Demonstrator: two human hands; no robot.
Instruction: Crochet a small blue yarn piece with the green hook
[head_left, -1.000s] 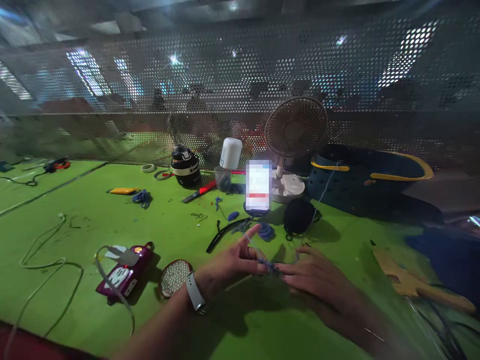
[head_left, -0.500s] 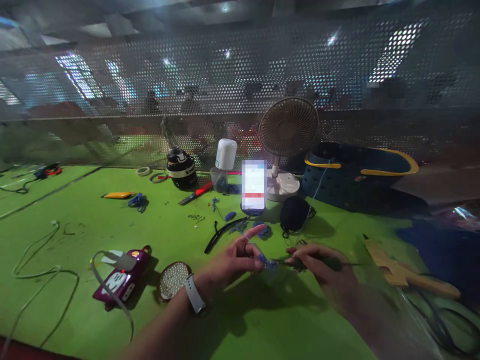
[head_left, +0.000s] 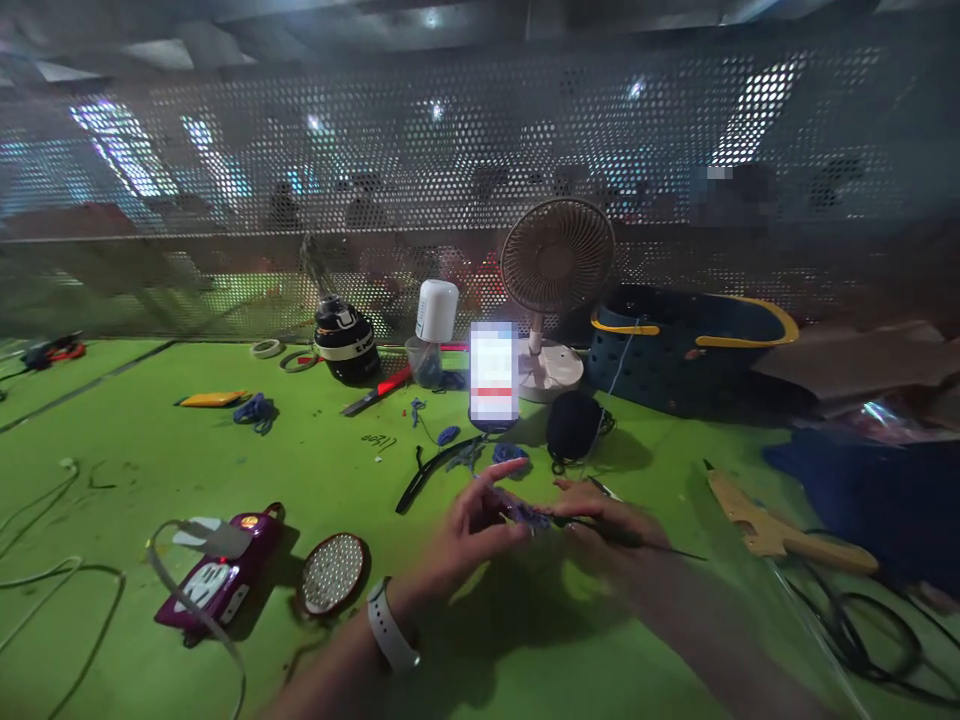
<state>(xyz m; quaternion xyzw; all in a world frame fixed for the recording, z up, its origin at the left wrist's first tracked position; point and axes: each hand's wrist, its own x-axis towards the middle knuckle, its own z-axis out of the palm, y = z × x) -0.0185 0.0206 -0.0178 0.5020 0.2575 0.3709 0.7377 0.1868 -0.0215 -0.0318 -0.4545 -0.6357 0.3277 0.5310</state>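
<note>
My left hand [head_left: 476,530] pinches a small blue-purple crochet piece [head_left: 528,514] between thumb and fingers, its index finger stretched out above. My right hand [head_left: 611,530] is closed around a crochet hook [head_left: 679,551], whose thin dark rear end sticks out to the right. The hook's tip meets the right side of the piece; whether it sits in a loop is too blurred to tell. Just beyond my fingers lie a flat blue crocheted piece [head_left: 510,457] and a dark yarn ball [head_left: 574,428]. A light strand of yarn [head_left: 621,362] hangs over the basket's side toward that ball.
A lit phone [head_left: 493,375] stands before a fan [head_left: 556,255], beside a dark basket [head_left: 675,372]. At right lies a glue gun [head_left: 787,535] with its cable. To the left are a round beaded dish [head_left: 332,573], a purple power strip [head_left: 217,588] and a red utility knife [head_left: 379,390].
The view has swung slightly right, so the table things sit further left. My right hand has turned flatter over the hook, covering its handle, and has come closer to my left hand.
</note>
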